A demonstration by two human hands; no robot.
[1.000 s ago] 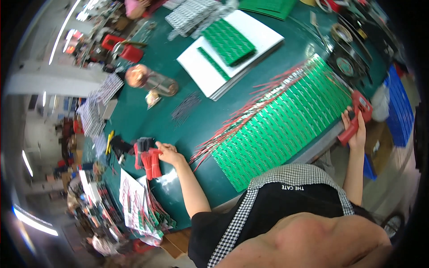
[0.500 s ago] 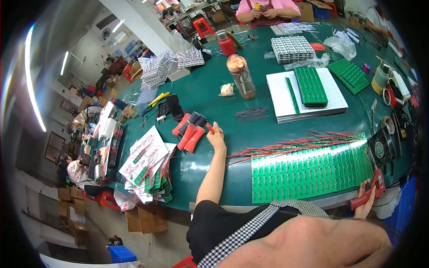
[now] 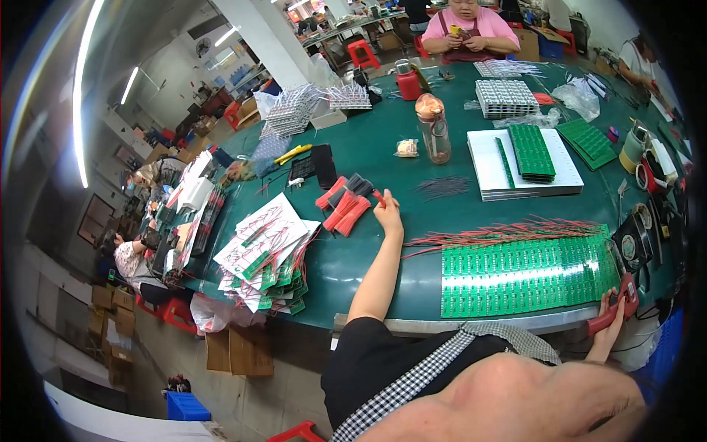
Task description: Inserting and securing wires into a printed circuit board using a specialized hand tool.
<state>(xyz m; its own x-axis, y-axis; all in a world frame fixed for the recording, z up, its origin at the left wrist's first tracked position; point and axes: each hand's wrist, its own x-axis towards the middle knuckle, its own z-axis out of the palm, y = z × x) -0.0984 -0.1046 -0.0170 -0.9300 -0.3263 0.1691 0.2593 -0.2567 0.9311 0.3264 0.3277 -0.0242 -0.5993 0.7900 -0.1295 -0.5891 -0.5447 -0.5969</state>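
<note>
My left hand (image 3: 388,214) reaches out over the table and is closed on a small bunch of red wires (image 3: 379,197). Just left of it lie tied bundles of red wires (image 3: 347,215) and black wires (image 3: 352,188). At the table's near right edge, my right hand (image 3: 607,324) grips a red pistol-shaped tool (image 3: 624,300); its front end is hard to make out. Beside that tool lies a wide panel of green circuit boards (image 3: 515,280), with a row of red wires (image 3: 508,233) along its far edge.
Left of my arm are piled white sheets with wired boards (image 3: 265,243). Farther back stand a bottle (image 3: 434,132), a red flask (image 3: 407,82) and a white stack (image 3: 482,166) bearing green boards (image 3: 530,151). A black fan (image 3: 632,241) sits at right. A co-worker (image 3: 471,33) sits across.
The whole view has shifted, so the table's things appear farther right. My left hand stays beside the wire bundles, and my right hand still holds the red tool.
</note>
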